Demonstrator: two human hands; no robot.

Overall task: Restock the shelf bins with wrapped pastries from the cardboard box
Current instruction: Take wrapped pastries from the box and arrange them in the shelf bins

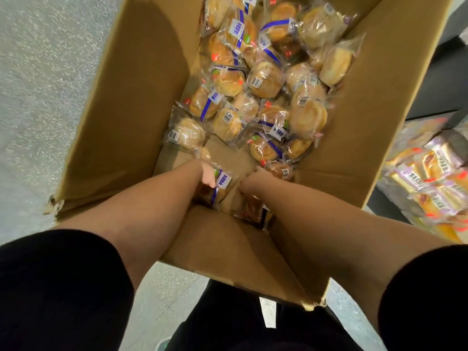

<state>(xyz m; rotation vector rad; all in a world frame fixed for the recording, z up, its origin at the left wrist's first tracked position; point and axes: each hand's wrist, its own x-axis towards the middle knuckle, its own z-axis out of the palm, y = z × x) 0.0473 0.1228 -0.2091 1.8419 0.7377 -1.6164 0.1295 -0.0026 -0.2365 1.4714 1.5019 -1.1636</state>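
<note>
Dozens of pastries [263, 79] still lay in the box [131, 102], so most restocking remained; the left hand [209, 177] gripped one pastry, the right hand's [255, 173] grip I could not tell.

A pale grey speckled floor [43, 79] fills the left side and shows again at the bottom. On the right stand dark, nearly black shelf boards [435, 92], with the light falling evenly and softly.
</note>
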